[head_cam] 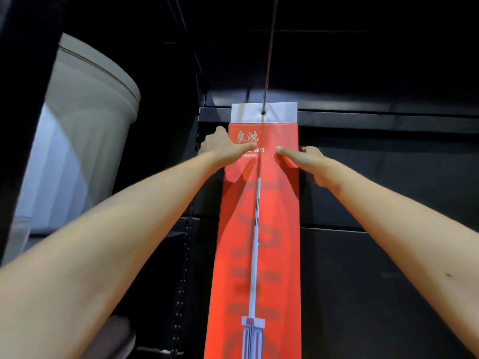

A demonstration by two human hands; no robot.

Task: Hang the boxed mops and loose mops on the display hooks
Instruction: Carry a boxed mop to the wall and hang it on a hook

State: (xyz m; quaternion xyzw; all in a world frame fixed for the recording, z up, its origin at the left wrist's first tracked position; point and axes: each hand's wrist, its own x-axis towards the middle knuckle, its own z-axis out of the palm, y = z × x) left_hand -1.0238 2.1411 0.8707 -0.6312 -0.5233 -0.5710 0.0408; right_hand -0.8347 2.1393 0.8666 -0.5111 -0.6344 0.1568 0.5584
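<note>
A long red mop box (274, 229) with white lettering and a printed mop picture hangs upright against the black display wall. Its white header tab (246, 112) has a hole threaded on a thin metal display hook (269, 47) that runs forward over my head. My left hand (225, 147) holds the box's upper left edge, thumb on the front face and fingers behind. My right hand (305, 158) holds the upper right edge the same way, thumb on the front.
A black slotted upright (185, 255) runs down left of the box, with a black crossbar (388, 120) behind the tab. A white toilet (85, 130) stands on display at the left. Dark panels fill the right side.
</note>
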